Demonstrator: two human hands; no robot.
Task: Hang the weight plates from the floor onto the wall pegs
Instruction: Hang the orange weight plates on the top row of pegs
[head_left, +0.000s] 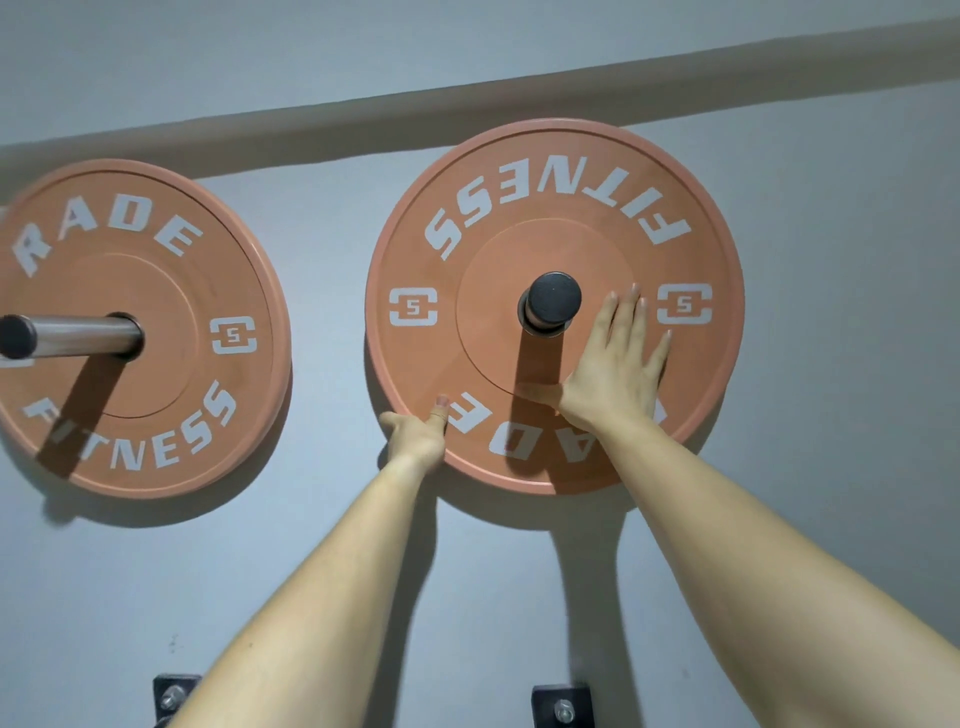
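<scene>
An orange weight plate (556, 208) with white lettering turned upside down hangs on a black-capped wall peg (553, 301), flat against the grey wall. My right hand (615, 374) presses flat on its face just right of the peg, fingers straight and spread. My left hand (415, 431) grips the plate's lower left rim, thumb on the front face and fingers hidden behind the edge. A second orange plate (130, 270) hangs on another steel peg (72, 335) to the left.
Two black bolted wall brackets (174, 696) (561, 706) sit at the bottom edge, below the plates. A lighter band runs diagonally across the wall (831, 467) above both plates. The floor is out of view.
</scene>
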